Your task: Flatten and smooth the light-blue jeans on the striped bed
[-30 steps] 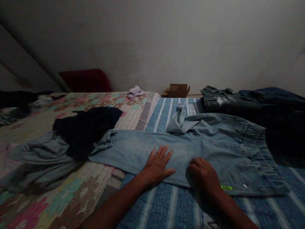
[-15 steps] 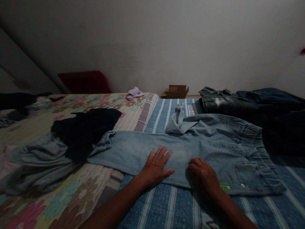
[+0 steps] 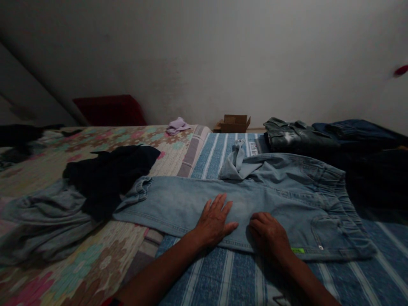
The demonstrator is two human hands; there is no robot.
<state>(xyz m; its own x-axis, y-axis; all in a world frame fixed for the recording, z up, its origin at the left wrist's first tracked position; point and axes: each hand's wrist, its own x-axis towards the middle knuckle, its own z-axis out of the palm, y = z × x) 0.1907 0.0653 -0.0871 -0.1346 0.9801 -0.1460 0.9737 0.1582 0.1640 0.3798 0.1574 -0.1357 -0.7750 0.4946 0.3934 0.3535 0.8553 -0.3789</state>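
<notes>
Two hands rest on the pale jeans (image 3: 255, 199), which lie flat across the striped sheet (image 3: 223, 276) with one leg reaching onto the floral cover (image 3: 95, 263). The left hand (image 3: 214, 221) is spread open, palm pressed flat on the leg, gripping nothing; the right hand (image 3: 270, 236) sits just beside it with fingers curled down onto the denim's near edge, and whether it pinches cloth I cannot tell. A dark garment (image 3: 111, 174) lies by the cuff, folded jeans (image 3: 299, 136) beyond the waistband.

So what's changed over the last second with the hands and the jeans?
Very little. The left hand stays flat on the light blue denim jeans, the right hand curled on them beside it; nothing gripped or released. The whole view slid slightly left, so the camera shifted. The dark navy garment stayed put.
</notes>
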